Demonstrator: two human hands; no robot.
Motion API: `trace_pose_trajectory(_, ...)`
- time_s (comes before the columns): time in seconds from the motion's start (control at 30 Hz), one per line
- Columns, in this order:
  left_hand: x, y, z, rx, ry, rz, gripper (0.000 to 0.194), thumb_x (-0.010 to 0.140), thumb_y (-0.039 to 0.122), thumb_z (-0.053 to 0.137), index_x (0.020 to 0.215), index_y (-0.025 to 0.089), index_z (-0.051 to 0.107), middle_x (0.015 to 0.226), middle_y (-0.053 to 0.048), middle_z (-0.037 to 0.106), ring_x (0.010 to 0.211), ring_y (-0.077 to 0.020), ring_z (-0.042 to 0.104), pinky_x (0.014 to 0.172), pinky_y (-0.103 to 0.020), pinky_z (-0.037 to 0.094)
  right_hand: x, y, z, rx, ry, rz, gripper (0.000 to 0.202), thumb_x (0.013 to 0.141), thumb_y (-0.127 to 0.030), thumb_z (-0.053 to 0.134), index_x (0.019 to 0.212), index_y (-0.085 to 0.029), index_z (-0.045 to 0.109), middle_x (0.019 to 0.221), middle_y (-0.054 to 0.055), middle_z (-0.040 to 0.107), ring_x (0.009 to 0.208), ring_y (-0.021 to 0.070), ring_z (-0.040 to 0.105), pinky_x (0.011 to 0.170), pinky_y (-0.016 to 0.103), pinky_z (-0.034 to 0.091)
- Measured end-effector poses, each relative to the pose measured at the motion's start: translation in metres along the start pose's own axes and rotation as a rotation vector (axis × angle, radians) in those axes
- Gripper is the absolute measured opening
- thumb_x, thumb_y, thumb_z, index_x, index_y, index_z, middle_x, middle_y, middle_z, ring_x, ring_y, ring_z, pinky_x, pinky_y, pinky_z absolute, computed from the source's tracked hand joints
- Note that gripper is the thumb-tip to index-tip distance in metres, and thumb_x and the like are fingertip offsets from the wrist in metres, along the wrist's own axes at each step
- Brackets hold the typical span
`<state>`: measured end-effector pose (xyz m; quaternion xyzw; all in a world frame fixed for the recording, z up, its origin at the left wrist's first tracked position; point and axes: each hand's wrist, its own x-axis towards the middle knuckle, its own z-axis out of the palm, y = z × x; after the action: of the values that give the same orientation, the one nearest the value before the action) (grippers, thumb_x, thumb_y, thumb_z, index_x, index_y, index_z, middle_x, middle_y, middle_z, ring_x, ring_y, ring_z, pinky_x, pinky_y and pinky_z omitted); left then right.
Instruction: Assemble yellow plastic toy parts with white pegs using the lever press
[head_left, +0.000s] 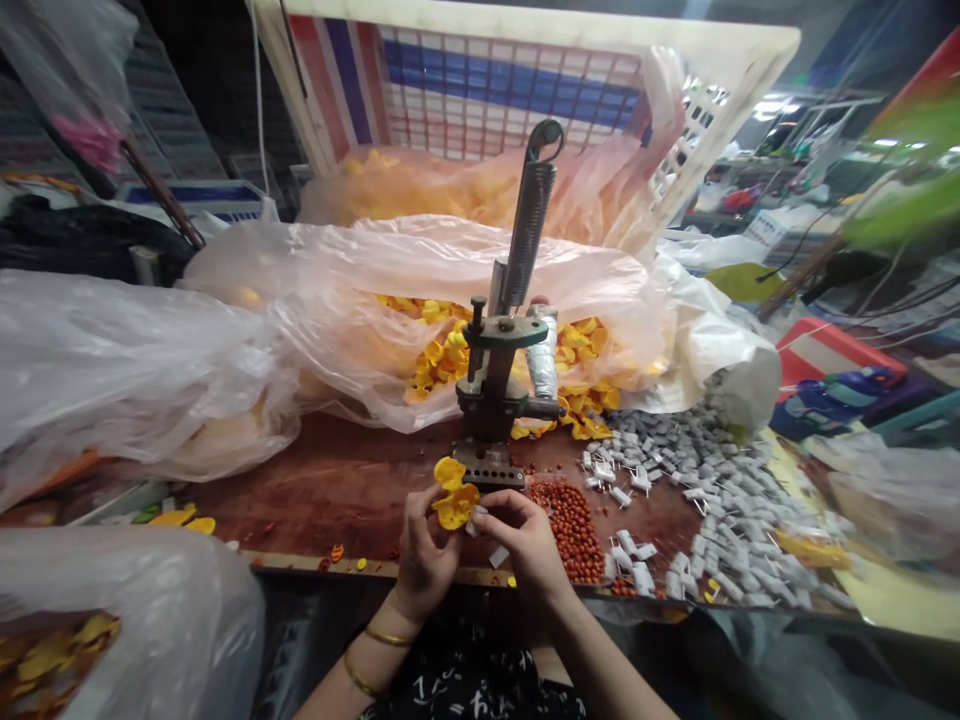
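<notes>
My left hand [427, 545] grips a yellow plastic piece [454, 505] with rounded, cup-like lobes, just in front of the press. My right hand [521, 540] pinches a small white-grey part [473, 520] against the piece's right side; fingertips partly hide it. Behind both hands stands a hand press [491, 390] with a spring on top and a dark metal block [491, 475] with a row of holes at its base. Small reddish-brown beads [574, 530] lie in a heap beside my right hand. Grey-white parts with metal pins [720, 500] are piled farther right.
Clear plastic bags [337, 310] of yellow pieces [439, 360] spread behind the press, before a white crate [525, 15]. Another bag [180, 590] of yellow pieces sits at lower left. Red-brown tabletop [337, 470] shows left of the press; its front edge runs close to my wrists.
</notes>
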<state>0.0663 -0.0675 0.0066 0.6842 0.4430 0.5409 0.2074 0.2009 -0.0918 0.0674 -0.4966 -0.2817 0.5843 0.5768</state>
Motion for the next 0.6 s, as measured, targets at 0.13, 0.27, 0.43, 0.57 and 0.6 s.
trace_pose_trajectory(0.13, -0.002, -0.002, 0.000, -0.060, -0.019, 0.018, 0.054, 0.077, 0.014, 0.062, 0.125, 0.023, 0.038, 0.105, -0.009, 0.052, 0.097, -0.0221, 0.058, 0.083, -0.035, 0.051, 0.003, 0.005, -0.003, 0.016, 0.022, 0.068, 0.033, 0.051, -0.035, 0.083, 0.069, -0.014, 0.066, 0.063, 0.002, 0.066, 0.053, 0.0108, 0.055, 0.048, 0.021, 0.042)
trace_pose_trajectory(0.27, -0.001, -0.001, -0.001, -0.066, -0.029, 0.100, 0.057, 0.077, 0.009, 0.060, 0.127, 0.024, 0.038, 0.103, -0.008, 0.051, 0.094, -0.0197, 0.058, 0.080, -0.033, 0.052, 0.002, 0.006, -0.004, -0.030, 0.036, 0.084, 0.036, 0.050, -0.039, 0.083, 0.066, -0.014, 0.062, 0.061, 0.001, 0.064, 0.049, 0.0095, 0.053, 0.043, 0.020, 0.040)
trace_pose_trajectory(0.43, 0.001, -0.003, -0.001, -0.128, -0.047, 0.106, 0.061, 0.077, 0.009, 0.060, 0.131, 0.022, 0.035, 0.110, -0.011, 0.050, 0.099, -0.0216, 0.058, 0.082, -0.035, 0.053, -0.006, 0.001, 0.000, -0.142, -0.015, -0.059, 0.030, 0.063, -0.038, 0.076, 0.075, -0.015, 0.061, 0.069, 0.001, 0.063, 0.057, 0.0110, 0.057, 0.050, 0.021, 0.047)
trace_pose_trajectory(0.57, 0.004, -0.003, -0.001, -0.024, -0.039, 0.128, 0.065, 0.076, 0.007, 0.061, 0.133, 0.022, 0.034, 0.110, -0.011, 0.051, 0.103, -0.0219, 0.058, 0.086, -0.035, 0.052, -0.008, 0.003, 0.003, -0.149, -0.026, -0.054, 0.030, 0.070, -0.038, 0.069, 0.085, -0.018, 0.054, 0.075, -0.001, 0.061, 0.054, 0.0108, 0.057, 0.046, 0.022, 0.047)
trace_pose_trajectory(0.6, 0.005, -0.003, -0.002, -0.002, -0.036, 0.132, 0.065, 0.076, 0.007, 0.061, 0.134, 0.022, 0.034, 0.109, -0.011, 0.052, 0.102, -0.0217, 0.059, 0.086, -0.035, 0.052, -0.008, 0.004, 0.003, -0.187, -0.018, -0.080, 0.028, 0.072, -0.037, 0.067, 0.087, -0.019, 0.053, 0.077, -0.001, 0.061, 0.056, 0.0113, 0.058, 0.048, 0.022, 0.048)
